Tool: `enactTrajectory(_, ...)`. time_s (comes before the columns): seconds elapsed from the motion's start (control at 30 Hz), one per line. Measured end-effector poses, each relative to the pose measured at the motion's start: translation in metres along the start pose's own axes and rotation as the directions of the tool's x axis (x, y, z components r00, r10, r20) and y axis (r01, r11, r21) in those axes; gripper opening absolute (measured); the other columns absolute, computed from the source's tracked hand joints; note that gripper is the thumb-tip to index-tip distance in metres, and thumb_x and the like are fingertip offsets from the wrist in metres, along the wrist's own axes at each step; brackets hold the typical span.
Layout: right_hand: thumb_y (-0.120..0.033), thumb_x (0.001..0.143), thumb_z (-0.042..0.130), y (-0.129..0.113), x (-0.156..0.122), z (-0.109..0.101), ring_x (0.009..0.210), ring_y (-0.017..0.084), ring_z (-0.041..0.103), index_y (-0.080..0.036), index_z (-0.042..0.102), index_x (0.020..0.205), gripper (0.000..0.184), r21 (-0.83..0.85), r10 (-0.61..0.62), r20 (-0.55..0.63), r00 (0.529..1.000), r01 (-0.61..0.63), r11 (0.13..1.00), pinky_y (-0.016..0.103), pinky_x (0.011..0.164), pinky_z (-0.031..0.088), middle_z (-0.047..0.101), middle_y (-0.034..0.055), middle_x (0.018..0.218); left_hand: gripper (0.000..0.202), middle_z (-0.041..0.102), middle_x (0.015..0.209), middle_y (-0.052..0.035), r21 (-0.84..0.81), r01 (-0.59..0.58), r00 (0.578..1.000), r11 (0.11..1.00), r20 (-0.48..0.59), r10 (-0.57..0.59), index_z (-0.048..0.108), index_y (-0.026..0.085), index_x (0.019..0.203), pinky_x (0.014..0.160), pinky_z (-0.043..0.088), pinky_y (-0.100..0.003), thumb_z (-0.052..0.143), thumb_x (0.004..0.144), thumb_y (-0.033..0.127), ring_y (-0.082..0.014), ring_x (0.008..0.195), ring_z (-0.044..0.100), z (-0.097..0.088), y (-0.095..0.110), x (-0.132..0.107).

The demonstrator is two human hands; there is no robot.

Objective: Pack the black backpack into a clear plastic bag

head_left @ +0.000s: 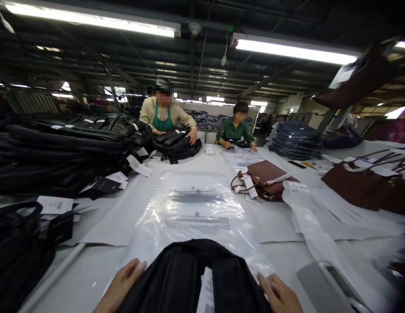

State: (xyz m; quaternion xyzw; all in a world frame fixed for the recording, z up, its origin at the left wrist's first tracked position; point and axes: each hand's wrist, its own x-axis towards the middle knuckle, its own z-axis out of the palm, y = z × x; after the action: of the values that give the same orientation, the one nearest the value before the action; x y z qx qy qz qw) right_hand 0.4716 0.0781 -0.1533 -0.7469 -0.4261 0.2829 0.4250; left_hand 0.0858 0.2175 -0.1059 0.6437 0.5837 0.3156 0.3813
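A black backpack (182, 278) lies in front of me at the bottom of the head view, its top pointing away, with a white paper tag (207, 291) between its straps. Under and beyond its top spreads a clear plastic bag (195, 234) with printed warning boxes. My left hand (122, 282) is closed at the bag's left edge, thumb and fingers pinched together beside the backpack. At the opposite side my right hand (279, 293) is also closed, pinching the bag's right edge. The lower part of the backpack is cut off by the frame.
Black bags with tags (58, 148) are piled at the left. Brown handbags (270, 176) and a grey tape or label dispenser (329, 287) stand at the right. Two co-workers (165, 115) handle bags across the table. Wrapped dark packs (295, 137) are stacked at the back right.
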Motion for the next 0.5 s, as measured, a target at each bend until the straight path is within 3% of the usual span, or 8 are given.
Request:
enactTrajectory(0.1, -0.067, 0.08, 0.033, -0.013, 0.011, 0.015, 0.068, 0.021, 0.057, -0.02, 0.061, 0.062, 0.058, -0.034, 0.041, -0.116, 0.992, -0.045, 0.998, 0.029, 0.066, 0.043, 0.063, 0.0049, 0.066, 0.053, 0.037, 0.053, 0.0059, -0.167, 0.048, 0.996, 0.985, -0.066, -0.06, 0.04, 0.021, 0.057, 0.049, 0.035, -0.023, 0.056, 0.061, 0.071, -0.0119, 0.051, 0.038, 0.009, 0.019, 0.018)
enactTrajectory(0.27, -0.073, 0.071, 0.042, 0.001, 0.033, 0.033, 0.057, 0.017, 0.05, -0.019, 0.057, 0.067, 0.056, 0.073, -0.11, 0.116, 0.987, 0.102, 0.992, 0.026, 0.055, 0.037, 0.054, -0.0001, 0.058, 0.063, 0.021, 0.039, 0.0112, -0.264, 0.19, 0.98, 0.946, -0.015, -0.201, 0.042, 0.022, 0.061, 0.037, 0.014, -0.02, 0.043, 0.053, 0.085, -0.0078, 0.035, 0.018, 0.028, 0.041, 0.05)
enactTrajectory(0.33, -0.074, 0.07, 0.044, 0.014, 0.034, 0.032, 0.052, 0.014, 0.046, -0.02, 0.054, 0.067, 0.055, 0.112, -0.129, 0.129, 0.983, 0.114, 0.987, 0.025, 0.051, 0.035, 0.049, -0.0023, 0.054, 0.066, 0.018, 0.036, 0.0114, -0.274, 0.23, 0.972, 0.934, 0.028, -0.231, 0.043, 0.021, 0.058, 0.037, 0.01, -0.019, 0.043, 0.052, 0.087, -0.0071, 0.033, 0.017, 0.033, 0.044, 0.055)
enactTrajectory(0.43, -0.069, 0.076, 0.042, 0.018, 0.03, 0.03, 0.05, 0.015, 0.045, -0.023, 0.047, 0.063, 0.049, -0.025, -0.086, -0.078, 0.993, 0.084, 0.996, 0.026, 0.05, 0.036, 0.047, -0.0028, 0.051, 0.067, 0.019, 0.036, 0.0105, -0.265, 0.266, 0.964, 0.927, 0.058, -0.26, 0.044, 0.02, 0.058, 0.037, 0.008, -0.019, 0.04, 0.056, 0.087, -0.0063, 0.033, 0.016, 0.038, 0.051, 0.057)
enactTrajectory(0.5, -0.065, 0.081, 0.039, 0.012, 0.026, 0.033, 0.051, 0.017, 0.049, -0.024, 0.047, 0.06, 0.047, -0.14, -0.097, -0.215, 0.972, 0.068, 0.988, 0.028, 0.053, 0.04, 0.05, -0.0005, 0.051, 0.068, 0.02, 0.035, 0.0093, -0.238, 0.278, 0.961, 0.931, 0.053, -0.273, 0.043, 0.02, 0.058, 0.038, 0.008, -0.018, 0.033, 0.063, 0.087, -0.0067, 0.033, 0.015, 0.039, 0.058, 0.057)
